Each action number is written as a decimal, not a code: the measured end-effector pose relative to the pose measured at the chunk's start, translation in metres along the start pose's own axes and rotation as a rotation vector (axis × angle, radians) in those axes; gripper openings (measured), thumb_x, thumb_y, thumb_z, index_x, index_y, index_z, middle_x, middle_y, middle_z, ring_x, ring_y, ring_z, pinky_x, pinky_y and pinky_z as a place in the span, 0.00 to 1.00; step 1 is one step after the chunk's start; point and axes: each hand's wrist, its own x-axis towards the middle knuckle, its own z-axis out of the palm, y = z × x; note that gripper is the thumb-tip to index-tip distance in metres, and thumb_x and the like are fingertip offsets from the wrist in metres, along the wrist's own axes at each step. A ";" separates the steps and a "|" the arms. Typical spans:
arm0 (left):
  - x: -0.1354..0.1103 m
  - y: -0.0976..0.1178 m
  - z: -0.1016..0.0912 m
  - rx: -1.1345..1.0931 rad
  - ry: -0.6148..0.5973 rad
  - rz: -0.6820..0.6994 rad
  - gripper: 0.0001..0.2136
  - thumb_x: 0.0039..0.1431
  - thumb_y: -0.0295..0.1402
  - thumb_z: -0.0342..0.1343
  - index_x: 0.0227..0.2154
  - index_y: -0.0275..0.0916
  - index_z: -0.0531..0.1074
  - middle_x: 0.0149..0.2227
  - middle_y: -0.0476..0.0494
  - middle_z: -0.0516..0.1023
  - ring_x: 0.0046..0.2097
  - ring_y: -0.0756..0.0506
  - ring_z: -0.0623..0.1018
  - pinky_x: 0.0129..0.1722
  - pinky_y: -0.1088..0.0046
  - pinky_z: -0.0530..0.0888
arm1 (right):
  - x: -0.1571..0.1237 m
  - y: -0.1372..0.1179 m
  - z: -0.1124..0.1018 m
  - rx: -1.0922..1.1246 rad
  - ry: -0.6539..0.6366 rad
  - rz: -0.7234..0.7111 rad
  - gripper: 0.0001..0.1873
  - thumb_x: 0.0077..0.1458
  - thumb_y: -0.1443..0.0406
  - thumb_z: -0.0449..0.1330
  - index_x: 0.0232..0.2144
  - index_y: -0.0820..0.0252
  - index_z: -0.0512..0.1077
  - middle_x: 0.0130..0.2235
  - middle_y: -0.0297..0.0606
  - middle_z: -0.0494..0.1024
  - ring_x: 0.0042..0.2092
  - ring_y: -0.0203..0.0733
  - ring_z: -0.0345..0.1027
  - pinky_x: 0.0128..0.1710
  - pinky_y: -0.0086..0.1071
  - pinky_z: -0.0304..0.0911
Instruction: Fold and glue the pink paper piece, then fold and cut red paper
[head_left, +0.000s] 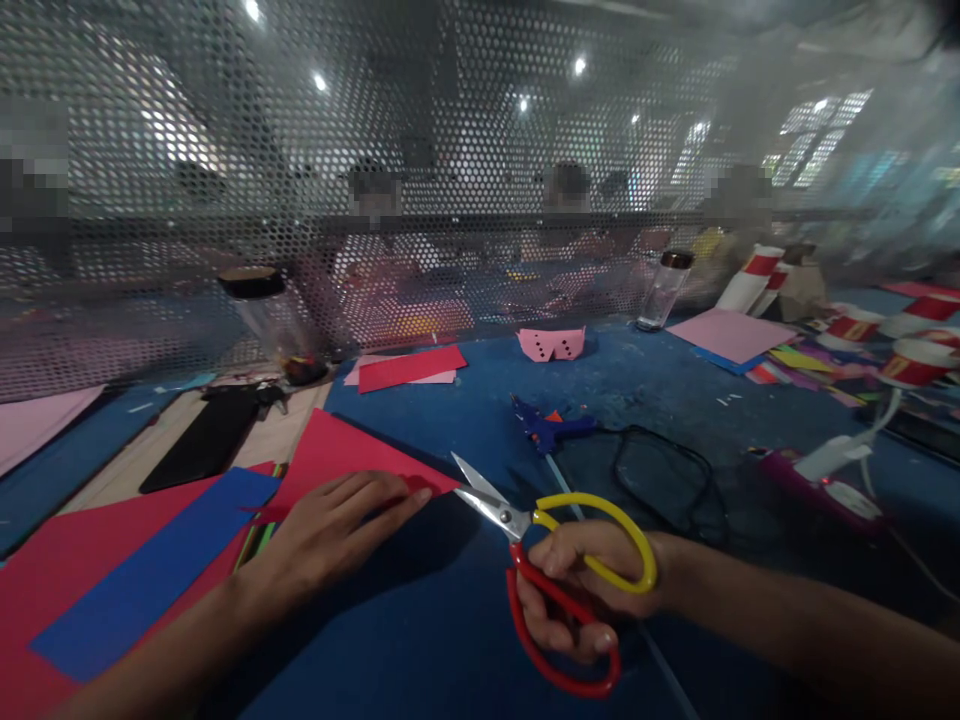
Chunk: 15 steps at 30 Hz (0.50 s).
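Observation:
My right hand (577,590) grips a pair of scissors (525,530) with one yellow and one red handle loop. Its blades are parted and point left toward a red paper sheet (337,450). My left hand (330,535) lies on the near corner of that red sheet, fingers stretched out flat and pressing it to the blue table mat (420,630). The blade tips are just right of the sheet's corner, close to my left fingertips.
A blue paper strip (157,570) lies on more red paper at the left. A blue glue gun (547,425) with black cable, a folded pink paper (551,343), jars, paper cups (911,365), a black phone (202,440) and a perforated screen with people behind it.

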 end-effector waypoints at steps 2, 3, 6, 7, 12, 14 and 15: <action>0.000 -0.001 0.001 0.006 0.017 0.006 0.20 0.69 0.22 0.51 0.62 0.36 0.68 0.46 0.39 0.81 0.48 0.43 0.79 0.51 0.64 0.77 | -0.001 0.000 -0.002 -0.007 -0.009 0.005 0.17 0.49 0.59 0.55 0.33 0.69 0.72 0.25 0.36 0.73 0.18 0.31 0.60 0.28 0.34 0.64; 0.000 -0.001 0.002 0.008 0.022 0.009 0.20 0.69 0.21 0.51 0.61 0.36 0.68 0.46 0.39 0.81 0.48 0.43 0.79 0.51 0.64 0.77 | -0.001 0.000 -0.002 -0.008 -0.016 0.010 0.17 0.49 0.59 0.55 0.33 0.69 0.72 0.25 0.36 0.73 0.18 0.31 0.60 0.28 0.34 0.64; 0.001 -0.002 0.002 0.016 0.025 0.003 0.19 0.69 0.21 0.51 0.60 0.37 0.69 0.45 0.39 0.81 0.47 0.43 0.79 0.49 0.64 0.78 | -0.003 0.000 -0.004 -0.005 -0.020 0.011 0.17 0.50 0.59 0.55 0.33 0.69 0.72 0.25 0.35 0.72 0.18 0.31 0.59 0.26 0.33 0.63; 0.002 -0.002 0.001 0.017 0.027 0.001 0.19 0.69 0.21 0.51 0.60 0.37 0.69 0.45 0.40 0.81 0.47 0.44 0.80 0.49 0.65 0.78 | -0.004 0.000 -0.005 -0.006 -0.015 0.004 0.17 0.50 0.59 0.54 0.33 0.69 0.72 0.25 0.35 0.72 0.18 0.31 0.59 0.26 0.32 0.62; 0.003 -0.001 -0.001 0.014 0.035 -0.009 0.20 0.68 0.20 0.51 0.60 0.37 0.69 0.44 0.40 0.81 0.46 0.44 0.80 0.49 0.65 0.79 | -0.005 0.000 -0.005 -0.021 -0.009 -0.008 0.17 0.51 0.59 0.53 0.34 0.69 0.71 0.25 0.35 0.72 0.18 0.31 0.59 0.25 0.31 0.61; 0.003 -0.001 -0.002 0.009 0.050 -0.010 0.20 0.68 0.21 0.51 0.60 0.37 0.70 0.44 0.40 0.82 0.46 0.44 0.81 0.48 0.66 0.79 | -0.005 0.000 -0.004 -0.032 0.008 0.008 0.17 0.50 0.59 0.54 0.34 0.69 0.71 0.25 0.35 0.72 0.17 0.30 0.59 0.25 0.31 0.61; 0.003 -0.001 -0.003 0.009 0.055 -0.010 0.19 0.68 0.21 0.51 0.60 0.37 0.70 0.44 0.40 0.82 0.46 0.44 0.81 0.48 0.66 0.79 | -0.005 -0.001 -0.004 -0.040 0.016 0.017 0.17 0.50 0.59 0.54 0.34 0.69 0.72 0.24 0.34 0.72 0.17 0.30 0.58 0.25 0.31 0.61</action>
